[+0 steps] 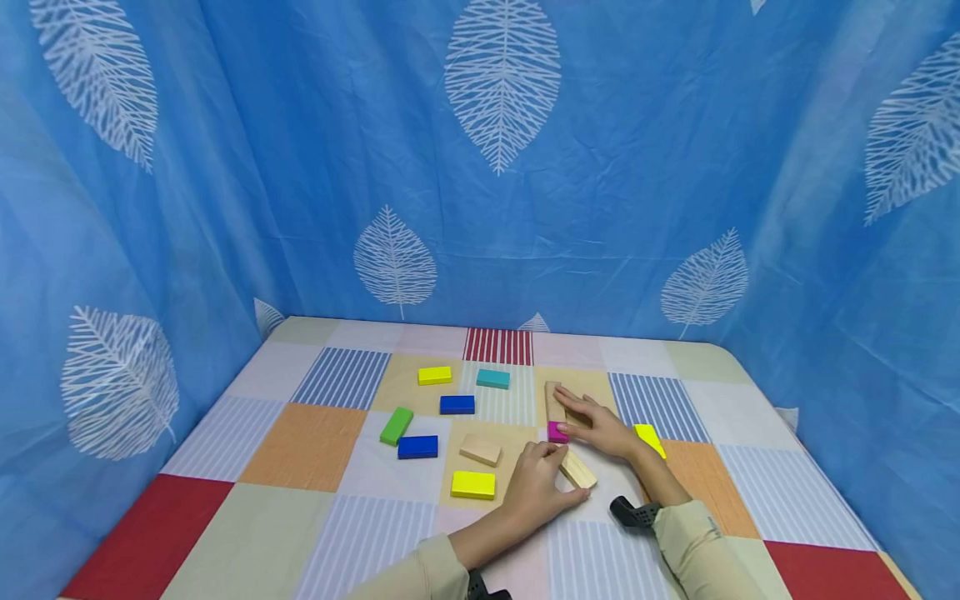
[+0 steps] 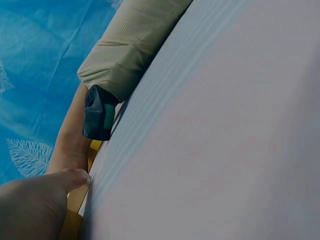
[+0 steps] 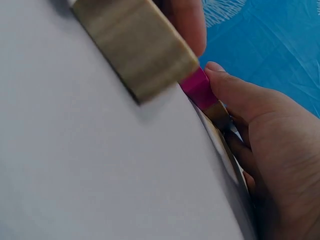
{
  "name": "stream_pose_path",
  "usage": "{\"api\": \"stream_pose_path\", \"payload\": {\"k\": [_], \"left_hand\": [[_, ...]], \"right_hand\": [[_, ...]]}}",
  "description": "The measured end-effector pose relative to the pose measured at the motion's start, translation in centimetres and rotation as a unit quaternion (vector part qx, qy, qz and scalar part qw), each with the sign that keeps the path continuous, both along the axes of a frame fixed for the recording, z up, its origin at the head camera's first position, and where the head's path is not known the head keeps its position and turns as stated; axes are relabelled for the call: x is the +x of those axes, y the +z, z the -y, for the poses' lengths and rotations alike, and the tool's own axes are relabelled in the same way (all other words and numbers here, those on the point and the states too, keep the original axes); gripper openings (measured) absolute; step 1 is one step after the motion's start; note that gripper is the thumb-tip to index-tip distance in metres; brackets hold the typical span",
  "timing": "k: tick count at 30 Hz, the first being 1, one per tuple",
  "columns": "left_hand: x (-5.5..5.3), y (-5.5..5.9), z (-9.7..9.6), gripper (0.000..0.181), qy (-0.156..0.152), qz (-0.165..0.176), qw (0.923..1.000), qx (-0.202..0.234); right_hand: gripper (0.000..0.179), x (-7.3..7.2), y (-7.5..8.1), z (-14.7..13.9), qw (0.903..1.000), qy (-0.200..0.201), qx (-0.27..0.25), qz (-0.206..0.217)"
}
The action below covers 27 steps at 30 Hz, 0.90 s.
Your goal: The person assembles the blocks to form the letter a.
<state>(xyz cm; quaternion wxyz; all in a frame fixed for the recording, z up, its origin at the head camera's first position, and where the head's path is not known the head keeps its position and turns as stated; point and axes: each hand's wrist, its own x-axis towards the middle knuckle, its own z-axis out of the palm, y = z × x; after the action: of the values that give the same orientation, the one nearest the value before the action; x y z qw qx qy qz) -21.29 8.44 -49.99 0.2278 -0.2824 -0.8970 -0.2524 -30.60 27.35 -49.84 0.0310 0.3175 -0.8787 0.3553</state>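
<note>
Left hand [image 1: 534,492] pinches the near wooden block [image 1: 577,470] between thumb and fingers, just short of the magenta block [image 1: 554,433]. Right hand [image 1: 602,427], fingers extended, touches magenta and far wooden block [image 1: 553,408]; light, steady pressure should prevent shifting.

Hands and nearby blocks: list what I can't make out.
Head view: one end of the wooden block, hidden by the left hand that pinches it.
Head view: part of the yellow block, behind the right wrist.
Left wrist view: part of the left hand, cut off by the left edge.
Right wrist view: that wooden block's upper end, cut off by the top edge.
</note>
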Motion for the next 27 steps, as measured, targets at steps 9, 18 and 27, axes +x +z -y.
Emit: {"api": "stream_pose_path", "payload": {"k": [9, 18, 27], "left_hand": [[-0.2, 0.5, 2.6, 0.048, -0.104, 0.087, 0.9906, 0.013], [-0.8, 1.2, 5.0, 0.046, -0.135, 0.166, 0.9767, 0.008], [-1.2, 1.4, 5.7, 0.06, -0.115, 0.216, 0.9695, 0.012]], "right_hand": [[0.06, 0.4, 0.7, 0.3, 0.9999, -0.004, 0.005, 0.011], [0.062, 0.1, 0.2, 0.1, 0.9997, -0.01, 0.009, 0.02], [0.063, -0.1, 0.1, -0.1, 0.999, -0.02, 0.018, 0.036]]}}
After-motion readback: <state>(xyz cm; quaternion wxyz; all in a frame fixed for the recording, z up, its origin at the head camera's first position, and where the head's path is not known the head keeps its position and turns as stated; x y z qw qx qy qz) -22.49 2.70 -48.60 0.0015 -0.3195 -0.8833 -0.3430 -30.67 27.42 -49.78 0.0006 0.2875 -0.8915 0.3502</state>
